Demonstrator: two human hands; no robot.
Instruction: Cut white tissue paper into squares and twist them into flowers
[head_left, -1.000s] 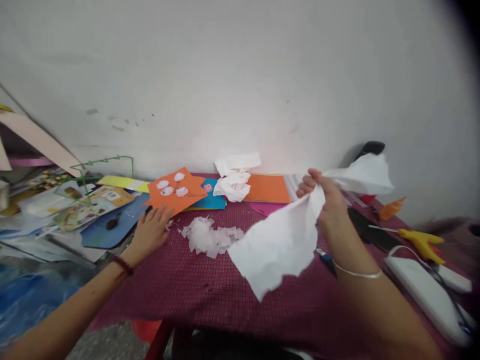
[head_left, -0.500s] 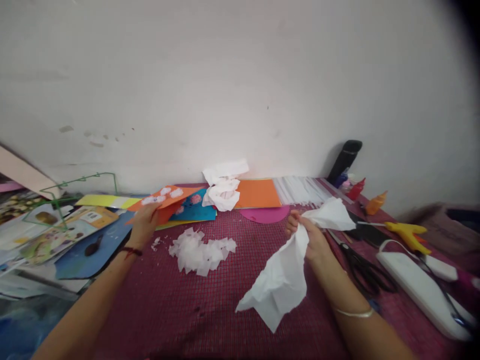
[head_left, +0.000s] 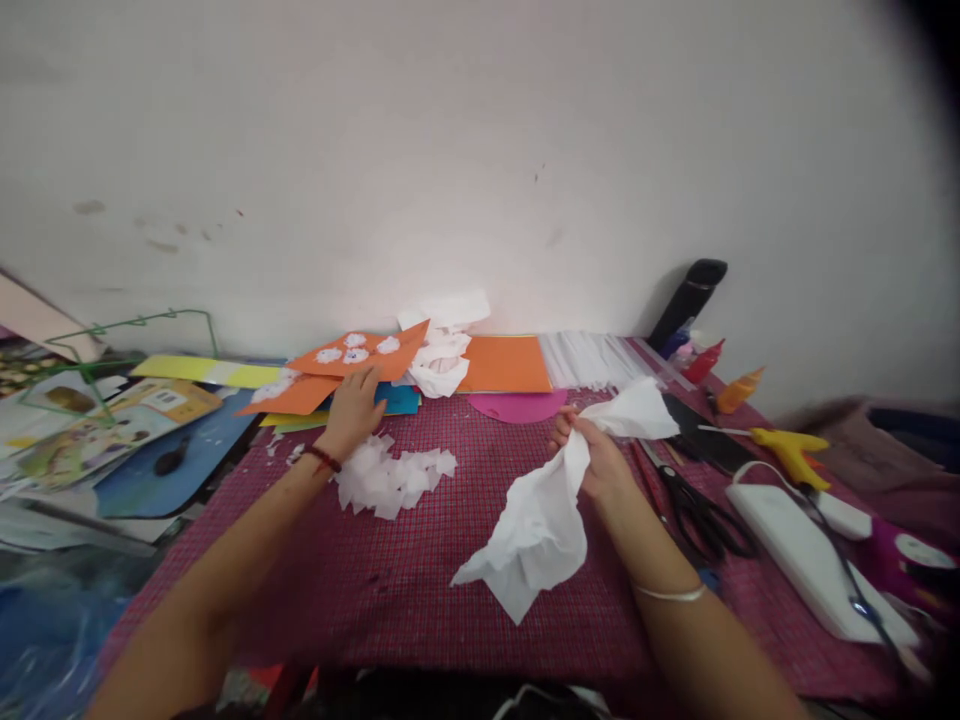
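My left hand point(head_left: 354, 408) is at the near edge of an orange card point(head_left: 412, 350) decorated with white crumpled-paper flowers point(head_left: 355, 355). Its fingers lie on the card edge, with the thumb apart. Beneath are another orange piece, a blue card point(head_left: 401, 398) and yellow and green sheets. My right hand point(head_left: 589, 450) pinches a crumpled white tissue point(head_left: 536, 530), which hangs to the left over the cloth; another end point(head_left: 637, 410) spreads out to the right. Between the hands lies a pile of small white paper squares point(head_left: 394, 478).
Crumpled tissue point(head_left: 439, 365), an orange sheet point(head_left: 506, 365), a pink round sheet point(head_left: 517, 404) and white strips point(head_left: 589, 360) lie along the wall. On the right are black scissors point(head_left: 697, 510), a yellow glue gun point(head_left: 791, 450), a white power strip point(head_left: 817, 560) and paint bottles point(head_left: 739, 390).
My left hand has moved right, and the orange flowered card has shifted right and now lies over the pile. My right hand keeps its pinch on the tissue. The camera view has shifted slightly.
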